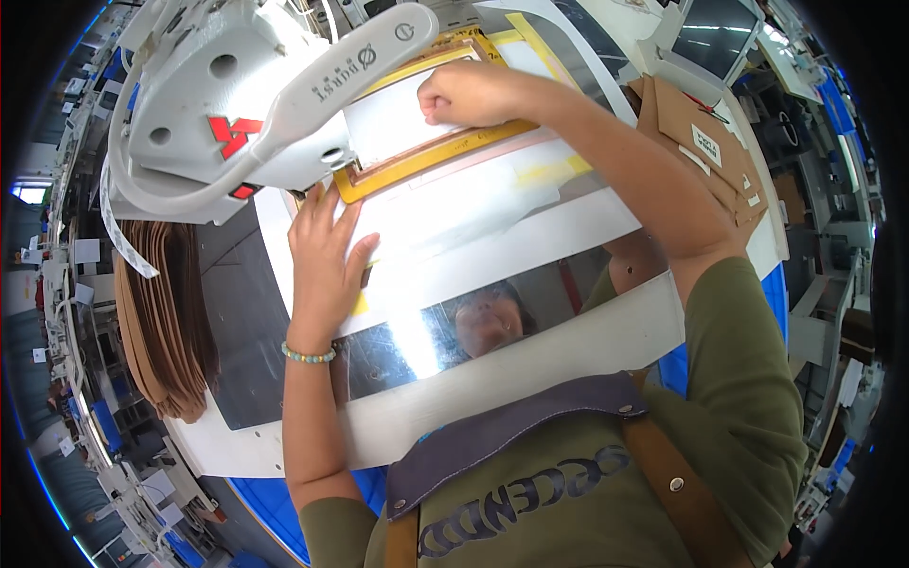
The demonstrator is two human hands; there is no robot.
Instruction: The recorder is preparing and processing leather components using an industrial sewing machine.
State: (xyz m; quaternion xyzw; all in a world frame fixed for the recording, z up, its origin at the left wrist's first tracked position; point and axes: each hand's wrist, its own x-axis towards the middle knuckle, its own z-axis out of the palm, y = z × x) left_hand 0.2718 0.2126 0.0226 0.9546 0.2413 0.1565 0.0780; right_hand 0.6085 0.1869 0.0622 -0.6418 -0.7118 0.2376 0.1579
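A yellow-edged template frame [426, 168] lies under the white sewing machine head [222, 90], with a white sheet [383, 128] inside its opening. My left hand [322, 248] lies flat with fingers apart, its fingertips beside the frame's near left corner and partly under the machine head. Over the frame's right part, my right hand [469, 95] is closed, fingers curled down against the white sheet. Whatever its fingertips may hold is hidden. Beneath the frame spreads a larger white and clear plastic template [454, 222] with yellow tape pieces.
A stack of brown fabric pieces [161, 322] stands at the left of the table. More brown pieces [696, 151] with a white label and red-handled snips [708, 112] lie at the right, near a screen [715, 33]. A shiny metal plate [388, 355] runs along the near side.
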